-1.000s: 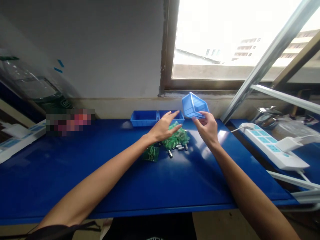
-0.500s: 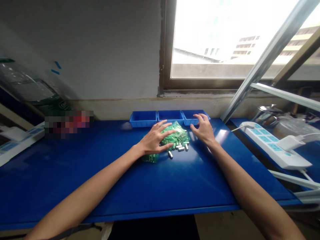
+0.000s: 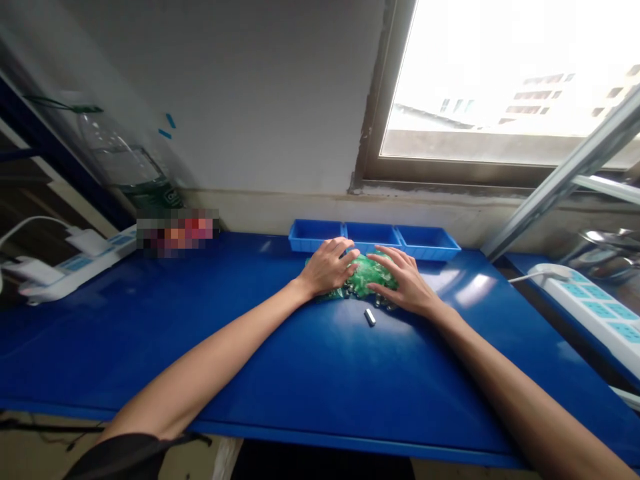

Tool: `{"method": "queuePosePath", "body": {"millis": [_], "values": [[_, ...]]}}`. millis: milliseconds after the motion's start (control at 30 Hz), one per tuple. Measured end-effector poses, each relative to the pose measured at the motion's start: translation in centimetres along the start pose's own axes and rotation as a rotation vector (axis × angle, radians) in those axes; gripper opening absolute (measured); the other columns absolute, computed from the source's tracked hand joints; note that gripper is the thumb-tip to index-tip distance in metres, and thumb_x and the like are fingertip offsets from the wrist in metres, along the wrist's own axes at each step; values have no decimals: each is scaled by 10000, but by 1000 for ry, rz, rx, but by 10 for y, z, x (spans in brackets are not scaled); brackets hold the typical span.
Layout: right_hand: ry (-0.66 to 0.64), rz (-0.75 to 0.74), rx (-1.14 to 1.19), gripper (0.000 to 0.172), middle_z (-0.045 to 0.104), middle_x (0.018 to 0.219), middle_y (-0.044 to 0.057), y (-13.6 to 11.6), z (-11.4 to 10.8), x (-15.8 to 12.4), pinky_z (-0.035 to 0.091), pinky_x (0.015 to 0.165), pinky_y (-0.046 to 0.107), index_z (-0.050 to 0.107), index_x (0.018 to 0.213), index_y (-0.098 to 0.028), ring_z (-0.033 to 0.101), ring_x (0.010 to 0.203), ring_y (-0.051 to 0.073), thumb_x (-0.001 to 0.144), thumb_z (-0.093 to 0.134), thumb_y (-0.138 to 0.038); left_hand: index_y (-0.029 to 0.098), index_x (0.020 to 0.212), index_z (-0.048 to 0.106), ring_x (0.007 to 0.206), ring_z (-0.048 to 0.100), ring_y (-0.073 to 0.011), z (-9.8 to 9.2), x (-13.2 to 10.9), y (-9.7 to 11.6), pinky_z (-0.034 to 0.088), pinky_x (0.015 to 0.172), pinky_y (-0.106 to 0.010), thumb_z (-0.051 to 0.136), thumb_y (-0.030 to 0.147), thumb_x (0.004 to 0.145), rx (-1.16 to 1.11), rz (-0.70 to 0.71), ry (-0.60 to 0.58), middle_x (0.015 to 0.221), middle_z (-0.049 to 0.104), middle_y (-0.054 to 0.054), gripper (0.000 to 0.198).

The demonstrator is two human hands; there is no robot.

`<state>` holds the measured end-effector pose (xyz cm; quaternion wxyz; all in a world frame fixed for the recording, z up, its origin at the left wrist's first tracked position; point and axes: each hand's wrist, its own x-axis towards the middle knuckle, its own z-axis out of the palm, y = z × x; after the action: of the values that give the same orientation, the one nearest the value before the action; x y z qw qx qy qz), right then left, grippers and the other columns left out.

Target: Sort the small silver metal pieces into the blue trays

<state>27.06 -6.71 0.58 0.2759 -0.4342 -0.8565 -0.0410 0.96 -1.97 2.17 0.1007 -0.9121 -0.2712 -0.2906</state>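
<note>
A heap of small green circuit boards and little metal cylinders [image 3: 367, 275] lies on the blue tabletop [image 3: 280, 353], just in front of three blue plastic trays [image 3: 373, 237] set in a row against the wall. My left hand [image 3: 329, 267] rests on the left side of the heap, fingers curved over it. On the heap's right side lies my right hand [image 3: 403, 283], fingers stretched across the parts. One loose metal cylinder [image 3: 369, 317] sits apart, a little nearer to me.
A white power strip [image 3: 590, 310] lies at the right edge, another [image 3: 75, 267] at the far left with plugs in it. A clear plastic bottle [image 3: 127, 163] stands at the back left. A metal window frame bar [image 3: 565, 177] slants down at the right.
My right hand set the tilted blue tray down at the row's right end, then moved onto the heap. My left hand slid across the heap. The camera view has shifted left.
</note>
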Motion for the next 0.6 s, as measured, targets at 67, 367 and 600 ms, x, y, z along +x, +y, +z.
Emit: {"method": "queuePosePath", "body": {"millis": [67,367,600], "values": [[14,8,4,613,497,1583,135,0,1,2,392,1154,615,501,1514,-317,444,1453,384,964,639,-551,165,1241,625,1265,555,-297,1,0,-1,466,1062,-465,410,342,1080,-24,-81,46,1317,626,-166,322],[4,-40,1,631,483,1603,117,-8,-6,-1,358,1171,613,484,1531,-313,423,1466,389,965,630,-551,174,1174,630,1115,607,-244,-6,-11,-5,474,1032,-414,394,306,1091,-190,-223,165,1152,680,-109,283],[51,-62,6,560,547,1540,116,-10,-8,-1,373,1161,586,499,1509,-310,475,1426,369,988,617,-478,179,1137,635,1085,619,-245,-6,-15,-2,472,1019,-419,418,297,1080,-184,-163,145,1119,696,-101,253]]}}
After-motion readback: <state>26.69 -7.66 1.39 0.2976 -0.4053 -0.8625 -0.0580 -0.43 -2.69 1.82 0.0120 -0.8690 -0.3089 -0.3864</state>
